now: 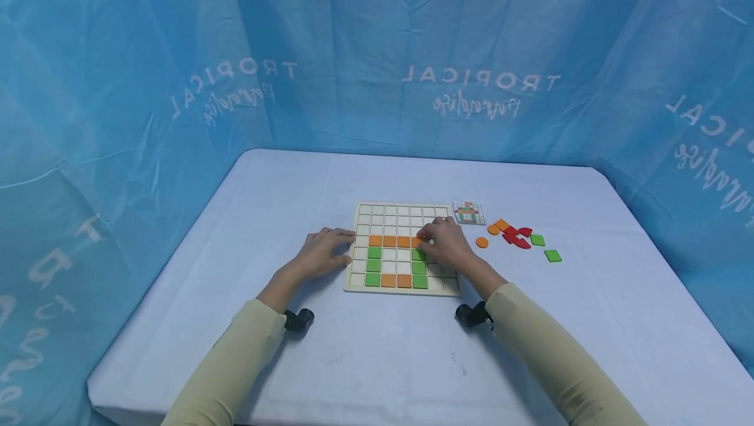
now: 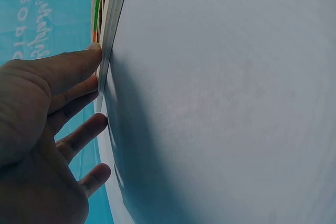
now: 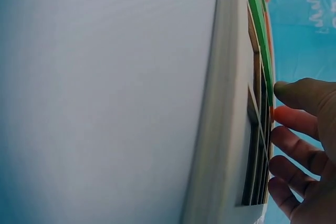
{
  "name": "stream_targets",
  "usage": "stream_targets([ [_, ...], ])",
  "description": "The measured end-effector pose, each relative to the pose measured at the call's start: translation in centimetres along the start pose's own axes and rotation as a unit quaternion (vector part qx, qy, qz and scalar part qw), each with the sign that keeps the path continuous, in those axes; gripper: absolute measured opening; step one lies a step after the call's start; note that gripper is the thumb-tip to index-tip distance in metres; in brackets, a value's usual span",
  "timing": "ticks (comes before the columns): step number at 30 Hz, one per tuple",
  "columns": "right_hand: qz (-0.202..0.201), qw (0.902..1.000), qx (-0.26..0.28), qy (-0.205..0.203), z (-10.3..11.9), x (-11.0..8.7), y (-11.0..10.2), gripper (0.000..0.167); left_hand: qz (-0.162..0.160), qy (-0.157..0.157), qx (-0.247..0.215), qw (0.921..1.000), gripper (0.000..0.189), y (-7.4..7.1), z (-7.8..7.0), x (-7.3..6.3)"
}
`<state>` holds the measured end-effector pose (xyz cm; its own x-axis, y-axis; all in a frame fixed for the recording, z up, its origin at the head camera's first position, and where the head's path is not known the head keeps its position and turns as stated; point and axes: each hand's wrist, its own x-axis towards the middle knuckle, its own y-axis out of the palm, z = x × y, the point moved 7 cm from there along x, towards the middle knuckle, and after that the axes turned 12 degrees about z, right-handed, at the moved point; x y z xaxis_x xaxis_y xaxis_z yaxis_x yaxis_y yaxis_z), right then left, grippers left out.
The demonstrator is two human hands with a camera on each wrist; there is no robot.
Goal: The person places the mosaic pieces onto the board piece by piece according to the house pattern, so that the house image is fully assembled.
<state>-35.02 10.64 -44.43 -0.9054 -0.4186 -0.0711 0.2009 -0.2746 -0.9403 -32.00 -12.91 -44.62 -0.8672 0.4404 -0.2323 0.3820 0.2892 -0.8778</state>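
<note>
A pale grid board [image 1: 359,216] lies on the table with orange square tiles [image 1: 389,241] and green square tiles [image 1: 373,266] set in its cells. The left hand [image 1: 321,252] rests against the board's left edge, fingers extended; in the left wrist view the thumb [image 2: 73,66] touches the rim. Over the board's right half, the right hand [image 1: 446,243] pinches an orange square tile [image 1: 417,242] between thumb and index finger, at the right end of the upper orange row. The right wrist view shows these fingertips [image 3: 286,88] by the tiles; the board's side hides most of that tile.
A small pattern card [image 1: 469,213] lies beyond the board's upper right corner. Right of it are loose orange round pieces [image 1: 482,242], red pieces [image 1: 518,237] and green squares [image 1: 552,256]. A white cloth covers the table [image 1: 365,347]; blue curtains [image 1: 377,53] hang around it.
</note>
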Motion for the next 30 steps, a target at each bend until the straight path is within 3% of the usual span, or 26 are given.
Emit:
stream_targets([
  [5, -0.01, 0.9999, 0.001, 0.005, -0.1, -0.4, -0.3, 0.026, -0.004, 0.002, -0.004, 1.0, 0.05, 0.1, 0.1, 0.0],
  [10, -0.029, 0.9984, 0.045, 0.019, -1.5, -1.8, -1.1, 0.027, -0.001, 0.009, -0.002, 1.0, 0.051, 0.1, 0.0, 0.0],
  [16, -0.054, 0.9909, 0.092, 0.083, -6.5, -4.6, -2.6, 0.033, -0.003, 0.011, 0.006, 0.9999, 0.05, -0.1, 0.0, 0.0],
  [23, -0.062, 0.9842, 0.069, 0.151, -12.9, -7.9, -4.0, 0.033, 0.0, 0.009, 0.01, 0.9999, 0.05, -0.1, 0.0, 0.1],
  [30, -0.08, 0.9753, 0.065, 0.195, -16.6, -10.3, -5.4, 0.039, 0.002, 0.009, 0.012, 0.9999, 0.05, -0.1, -0.1, 0.0],
])
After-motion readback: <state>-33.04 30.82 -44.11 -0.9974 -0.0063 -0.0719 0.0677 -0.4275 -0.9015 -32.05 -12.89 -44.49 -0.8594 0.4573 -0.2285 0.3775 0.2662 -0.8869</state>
